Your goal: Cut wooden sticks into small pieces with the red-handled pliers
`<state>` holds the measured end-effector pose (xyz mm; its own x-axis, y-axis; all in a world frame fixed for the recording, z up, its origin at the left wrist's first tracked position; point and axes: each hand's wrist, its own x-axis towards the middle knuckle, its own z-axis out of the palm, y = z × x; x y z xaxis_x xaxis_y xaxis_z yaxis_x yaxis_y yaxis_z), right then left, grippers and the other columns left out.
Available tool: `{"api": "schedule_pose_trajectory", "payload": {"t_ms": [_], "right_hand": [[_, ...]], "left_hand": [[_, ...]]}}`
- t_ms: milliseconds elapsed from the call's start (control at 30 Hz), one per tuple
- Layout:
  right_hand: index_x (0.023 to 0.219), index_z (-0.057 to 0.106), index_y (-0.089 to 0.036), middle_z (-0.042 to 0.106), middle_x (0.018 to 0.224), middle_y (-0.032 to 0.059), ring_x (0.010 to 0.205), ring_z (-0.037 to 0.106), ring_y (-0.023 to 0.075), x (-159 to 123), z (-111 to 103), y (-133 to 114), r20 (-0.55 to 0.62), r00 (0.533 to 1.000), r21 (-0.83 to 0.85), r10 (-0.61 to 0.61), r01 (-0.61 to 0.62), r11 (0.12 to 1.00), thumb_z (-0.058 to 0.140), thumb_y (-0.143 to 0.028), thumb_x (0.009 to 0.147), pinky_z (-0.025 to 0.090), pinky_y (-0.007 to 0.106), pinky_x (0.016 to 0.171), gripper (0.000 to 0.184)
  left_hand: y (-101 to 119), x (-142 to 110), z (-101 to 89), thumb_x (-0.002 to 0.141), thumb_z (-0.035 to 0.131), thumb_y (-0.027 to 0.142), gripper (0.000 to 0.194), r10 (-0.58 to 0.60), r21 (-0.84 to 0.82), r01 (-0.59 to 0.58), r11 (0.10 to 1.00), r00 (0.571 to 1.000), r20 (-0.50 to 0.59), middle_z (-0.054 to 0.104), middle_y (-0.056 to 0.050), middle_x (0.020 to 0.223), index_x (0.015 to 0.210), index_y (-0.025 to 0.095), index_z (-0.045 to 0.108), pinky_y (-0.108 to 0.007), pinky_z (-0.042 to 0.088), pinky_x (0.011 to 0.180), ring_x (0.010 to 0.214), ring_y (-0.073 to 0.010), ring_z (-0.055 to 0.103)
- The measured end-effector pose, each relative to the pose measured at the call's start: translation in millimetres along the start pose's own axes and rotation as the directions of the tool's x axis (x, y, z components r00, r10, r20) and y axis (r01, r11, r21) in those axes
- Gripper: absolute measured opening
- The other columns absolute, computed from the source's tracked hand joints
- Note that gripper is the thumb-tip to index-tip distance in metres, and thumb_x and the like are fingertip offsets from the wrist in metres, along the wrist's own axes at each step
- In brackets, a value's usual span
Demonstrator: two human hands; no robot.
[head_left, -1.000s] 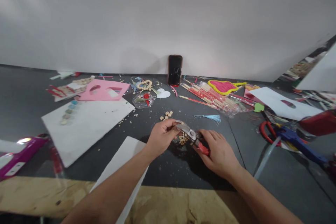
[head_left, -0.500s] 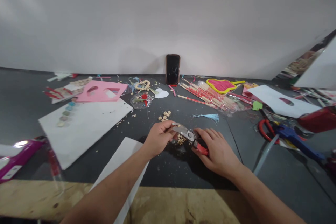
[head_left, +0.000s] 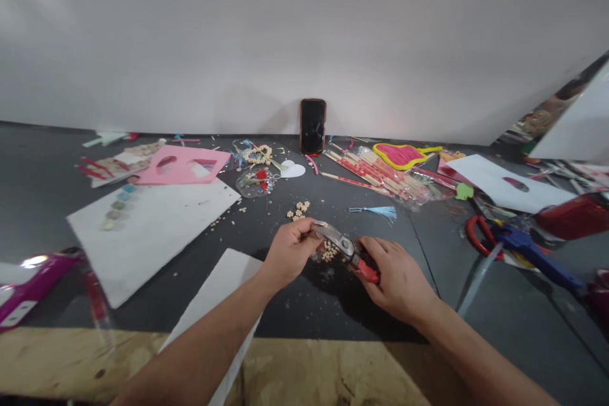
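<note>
My right hand is closed around the red handles of metal cutters, whose jaws point left. My left hand is pinched at the jaw tips, holding something too small to make out. Under the cutters lies a small heap of pale wooden bits on the dark table. A second cluster of the same pale bits lies a little farther back.
White sheets and a pink cut-out card lie at the left. A black phone leans on the white wall. Red-and-wood sticks, a blue tassel, red scissors and a blue glue gun lie at the right.
Both hands and the cutters have stayed almost in place over the heap of bits; the view has only shifted slightly.
</note>
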<state>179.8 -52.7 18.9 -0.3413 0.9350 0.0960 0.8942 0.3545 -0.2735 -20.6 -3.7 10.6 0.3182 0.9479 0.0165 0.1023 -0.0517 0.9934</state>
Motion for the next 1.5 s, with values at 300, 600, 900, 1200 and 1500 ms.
{"api": "schedule_pose_trajectory", "payload": {"t_ms": [300, 600, 900, 1200, 1500], "right_hand": [[0.109, 0.048, -0.018, 0.059, 0.099, 0.0108, 0.089, 0.052, 0.0235, 3.3, 3.4, 1.4, -0.058, 0.998, -0.009, 0.001, -0.001, 1.000, 0.048, -0.031, 0.079, 0.036, 0.036, 0.076, 0.033], [0.120, 0.044, -0.018, 0.057, 0.108, 0.0122, 0.095, 0.048, 0.0252, 2.6, -0.4, -0.2, -0.041, 0.998, -0.064, -0.037, 0.035, 0.997, 0.045, -0.037, 0.082, 0.033, 0.037, 0.077, 0.043], [0.117, 0.047, -0.018, 0.059, 0.103, 0.0116, 0.091, 0.049, 0.0242, 3.6, -2.0, 0.7, -0.042, 0.998, -0.074, -0.049, 0.045, 0.996, 0.045, -0.037, 0.082, 0.033, 0.036, 0.074, 0.040], [0.104, 0.048, -0.017, 0.059, 0.095, 0.0084, 0.085, 0.052, 0.0219, 0.5, 1.0, 0.3, -0.003, 1.000, -0.036, -0.005, 0.005, 0.999, 0.047, -0.026, 0.075, 0.037, 0.033, 0.076, 0.030], [0.107, 0.047, -0.016, 0.058, 0.098, 0.0101, 0.088, 0.050, 0.0228, 2.5, 4.0, -0.9, -0.021, 1.000, -0.052, 0.010, -0.011, 0.999, 0.046, -0.028, 0.078, 0.035, 0.035, 0.077, 0.031]], "left_hand": [[-0.8, 2.1, 0.8, 0.077, 0.055, 0.031, 0.022, 0.007, -0.044, -0.009, 0.999, 0.999, -0.048, 0.060, -0.001, 0.063, 0.084, 0.013, 0.065, -0.020, 0.038, 0.053, 0.055, -0.0106, 0.049], [1.2, 1.3, -1.9, 0.076, 0.051, 0.022, 0.017, 0.033, 0.056, -0.031, 0.998, 0.999, -0.024, 0.058, 0.000, 0.058, 0.076, 0.015, 0.066, -0.019, 0.037, 0.052, 0.053, -0.0105, 0.048], [1.0, 1.5, -1.3, 0.077, 0.051, 0.028, 0.019, 0.035, 0.076, -0.032, 0.997, 0.999, -0.027, 0.057, 0.001, 0.057, 0.077, 0.015, 0.065, -0.019, 0.036, 0.050, 0.051, -0.0101, 0.046], [2.0, -0.5, 0.4, 0.080, 0.049, 0.026, 0.019, 0.044, 0.065, -0.042, 0.997, 0.999, -0.020, 0.056, 0.001, 0.056, 0.069, 0.014, 0.059, -0.019, 0.035, 0.050, 0.050, -0.0093, 0.046], [-3.2, 1.8, 3.8, 0.079, 0.051, 0.025, 0.016, 0.006, -0.084, -0.012, 0.996, 0.998, -0.068, 0.058, 0.000, 0.064, 0.081, 0.013, 0.062, -0.019, 0.038, 0.053, 0.055, -0.0096, 0.048]]}}
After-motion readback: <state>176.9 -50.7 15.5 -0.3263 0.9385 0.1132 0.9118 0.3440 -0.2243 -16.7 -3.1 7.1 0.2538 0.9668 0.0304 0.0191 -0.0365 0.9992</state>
